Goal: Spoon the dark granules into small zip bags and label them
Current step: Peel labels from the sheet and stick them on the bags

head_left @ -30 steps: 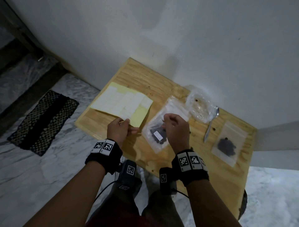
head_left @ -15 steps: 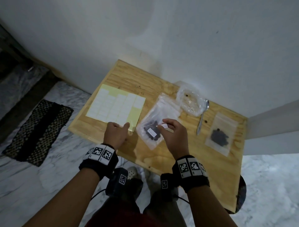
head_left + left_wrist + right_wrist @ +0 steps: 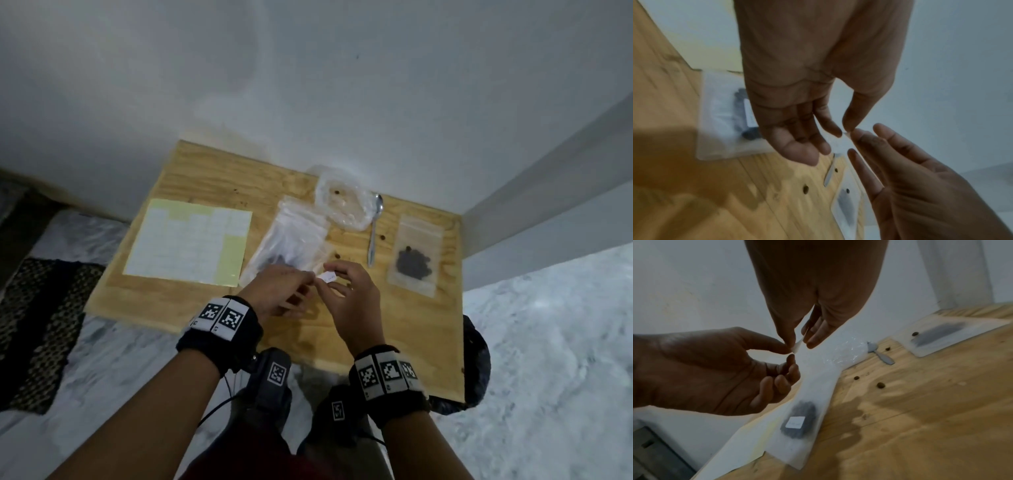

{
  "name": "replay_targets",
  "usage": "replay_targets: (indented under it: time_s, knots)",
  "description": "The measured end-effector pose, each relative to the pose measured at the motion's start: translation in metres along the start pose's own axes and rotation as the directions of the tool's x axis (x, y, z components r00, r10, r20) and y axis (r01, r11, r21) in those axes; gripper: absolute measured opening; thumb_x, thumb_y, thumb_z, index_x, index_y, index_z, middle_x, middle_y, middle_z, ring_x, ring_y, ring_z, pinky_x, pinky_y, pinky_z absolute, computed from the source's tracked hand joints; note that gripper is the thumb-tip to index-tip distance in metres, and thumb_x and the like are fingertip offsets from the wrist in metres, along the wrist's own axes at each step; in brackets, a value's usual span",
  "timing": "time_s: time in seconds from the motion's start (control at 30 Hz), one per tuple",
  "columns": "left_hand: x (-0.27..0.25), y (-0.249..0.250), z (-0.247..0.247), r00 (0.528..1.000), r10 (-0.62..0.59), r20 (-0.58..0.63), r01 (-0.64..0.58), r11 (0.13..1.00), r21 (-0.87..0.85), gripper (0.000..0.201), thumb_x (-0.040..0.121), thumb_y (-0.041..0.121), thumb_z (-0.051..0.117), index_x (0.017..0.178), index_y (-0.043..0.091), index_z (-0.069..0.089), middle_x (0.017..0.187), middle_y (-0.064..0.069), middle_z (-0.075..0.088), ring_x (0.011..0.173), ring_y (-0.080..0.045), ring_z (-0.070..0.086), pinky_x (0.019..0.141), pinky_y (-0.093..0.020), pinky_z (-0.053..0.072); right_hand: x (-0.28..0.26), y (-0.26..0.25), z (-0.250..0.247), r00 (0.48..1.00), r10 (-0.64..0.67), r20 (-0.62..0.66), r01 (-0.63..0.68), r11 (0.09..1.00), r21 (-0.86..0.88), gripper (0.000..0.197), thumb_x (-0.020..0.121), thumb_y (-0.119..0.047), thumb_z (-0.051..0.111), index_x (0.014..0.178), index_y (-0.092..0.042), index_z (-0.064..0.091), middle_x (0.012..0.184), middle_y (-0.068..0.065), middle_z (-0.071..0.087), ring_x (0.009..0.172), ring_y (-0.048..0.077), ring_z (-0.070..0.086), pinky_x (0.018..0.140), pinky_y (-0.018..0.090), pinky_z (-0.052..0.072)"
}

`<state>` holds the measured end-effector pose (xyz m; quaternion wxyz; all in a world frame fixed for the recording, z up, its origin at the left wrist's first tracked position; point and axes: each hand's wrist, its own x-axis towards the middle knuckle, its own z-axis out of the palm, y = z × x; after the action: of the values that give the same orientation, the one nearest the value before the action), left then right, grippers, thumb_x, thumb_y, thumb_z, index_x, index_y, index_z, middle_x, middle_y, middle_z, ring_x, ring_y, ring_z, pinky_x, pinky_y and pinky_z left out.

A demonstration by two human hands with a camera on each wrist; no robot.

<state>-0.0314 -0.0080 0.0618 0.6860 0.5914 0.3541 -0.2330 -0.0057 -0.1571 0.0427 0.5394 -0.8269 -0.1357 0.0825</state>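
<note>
Both hands meet above the wooden table (image 3: 404,329) and pinch one small white label (image 3: 327,277) by its ends. My left hand (image 3: 310,274) holds it between thumb and forefinger (image 3: 785,346); my right hand (image 3: 334,274) pinches the other end (image 3: 800,339). Below them lies a clear zip bag (image 3: 797,420) of dark granules with a white label stuck on it, half hidden in the head view (image 3: 291,236). A second filled zip bag (image 3: 414,255) lies flat to the right and shows no label. The label sheet (image 3: 188,240) lies at the left.
A metal spoon (image 3: 375,233) lies between the two bags, next to a crumpled clear plastic bag (image 3: 342,205) against the wall. Loose dark granules (image 3: 337,256) dot the wood. The table's front edge is just below my wrists, with marble floor beyond.
My left hand has left the label sheet and moved right to join my right hand. Both now hold the small label that the right hand alone held over the bag.
</note>
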Motion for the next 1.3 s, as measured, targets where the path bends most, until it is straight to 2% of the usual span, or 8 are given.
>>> replay_targets:
  time_s: [0.17, 0.33, 0.47, 0.6, 0.77, 0.97, 1.1, 1.3]
  knots:
    - [0.004, 0.012, 0.027, 0.994, -0.027, 0.104, 0.026, 1.000, 0.017, 0.019, 0.091, 0.022, 0.059, 0.091, 0.005, 0.067, 0.078, -0.007, 0.065, 0.061, -0.019, 0.058, 0.052, -0.025, 0.050, -0.003, 0.011, -0.025, 0.998, 0.003, -0.065, 0.000, 0.999, 0.044, 0.023, 0.083, -0.009, 0.074, 0.102, -0.017, 0.064, 0.108, -0.003, 0.062, 0.101, 0.002, 0.060, 0.079, 0.014, 0.052]
    - [0.014, 0.019, 0.062, 0.989, 0.112, 0.094, -0.122, 0.987, 0.101, 0.017, 0.096, 0.019, 0.056, 0.090, 0.007, 0.065, 0.081, -0.006, 0.066, 0.064, -0.016, 0.058, 0.055, -0.027, 0.051, -0.004, 0.026, -0.059, 0.990, 0.087, -0.116, -0.072, 0.989, 0.128, 0.027, 0.084, -0.019, 0.074, 0.108, -0.017, 0.063, 0.110, -0.002, 0.063, 0.101, 0.000, 0.061, 0.080, 0.014, 0.052]
    - [0.030, 0.024, 0.097, 0.942, 0.308, 0.135, -0.336, 0.862, 0.380, 0.019, 0.099, 0.020, 0.052, 0.084, 0.011, 0.061, 0.080, -0.003, 0.063, 0.063, -0.018, 0.059, 0.058, -0.030, 0.055, 0.003, 0.053, -0.093, 0.954, 0.243, -0.173, -0.226, 0.968, 0.113, 0.029, 0.086, -0.034, 0.070, 0.113, -0.026, 0.062, 0.114, -0.011, 0.061, 0.101, -0.005, 0.060, 0.077, 0.013, 0.051]
    - [0.044, 0.028, 0.131, 0.911, 0.355, 0.211, -0.413, 0.762, 0.500, 0.019, 0.098, 0.022, 0.053, 0.087, 0.011, 0.062, 0.081, -0.002, 0.064, 0.062, -0.015, 0.061, 0.054, -0.026, 0.053, 0.013, 0.081, -0.128, 0.957, 0.276, -0.091, -0.267, 0.959, 0.094, 0.012, 0.090, -0.028, 0.066, 0.096, -0.019, 0.072, 0.086, -0.012, 0.070, 0.079, -0.002, 0.064, 0.071, 0.015, 0.050]
    - [0.071, 0.034, 0.170, 0.913, 0.405, 0.054, -0.361, 0.737, 0.571, 0.020, 0.094, 0.028, 0.059, 0.084, 0.014, 0.069, 0.075, 0.003, 0.064, 0.062, -0.009, 0.058, 0.063, -0.027, 0.048, 0.034, 0.111, -0.161, 0.961, 0.262, -0.088, -0.257, 0.964, 0.061, 0.008, 0.091, -0.023, 0.066, 0.087, -0.021, 0.072, 0.079, -0.014, 0.070, 0.077, -0.002, 0.064, 0.068, 0.007, 0.044]
    - [0.117, 0.040, 0.202, 0.894, 0.389, -0.222, -0.139, 0.711, 0.689, 0.027, 0.092, 0.025, 0.057, 0.112, 0.007, 0.062, 0.113, -0.009, 0.062, 0.103, -0.025, 0.058, 0.086, -0.032, 0.046, 0.063, 0.147, -0.186, 0.920, 0.369, -0.130, -0.374, 0.927, -0.018, 0.019, 0.090, -0.033, 0.063, 0.098, -0.021, 0.075, 0.088, -0.009, 0.072, 0.083, 0.004, 0.064, 0.072, 0.015, 0.045]
    - [0.137, 0.039, 0.212, 0.883, 0.363, -0.299, -0.039, 0.690, 0.723, 0.018, 0.093, 0.023, 0.052, 0.095, 0.007, 0.061, 0.104, -0.015, 0.063, 0.099, -0.032, 0.060, 0.085, -0.038, 0.049, 0.078, 0.166, -0.179, 0.909, 0.412, -0.066, -0.415, 0.909, -0.039, 0.023, 0.087, -0.039, 0.064, 0.097, -0.021, 0.076, 0.086, -0.010, 0.072, 0.081, 0.004, 0.065, 0.074, 0.021, 0.049]
    - [0.149, 0.038, 0.211, 0.886, 0.315, -0.341, -0.009, 0.746, 0.666, 0.021, 0.095, 0.024, 0.054, 0.102, 0.006, 0.061, 0.109, -0.013, 0.065, 0.104, -0.030, 0.060, 0.079, -0.029, 0.041, 0.086, 0.178, -0.165, 0.894, 0.448, 0.008, -0.445, 0.890, -0.095, 0.027, 0.086, -0.047, 0.061, 0.095, -0.026, 0.075, 0.086, -0.011, 0.072, 0.082, 0.009, 0.065, 0.077, 0.031, 0.053]
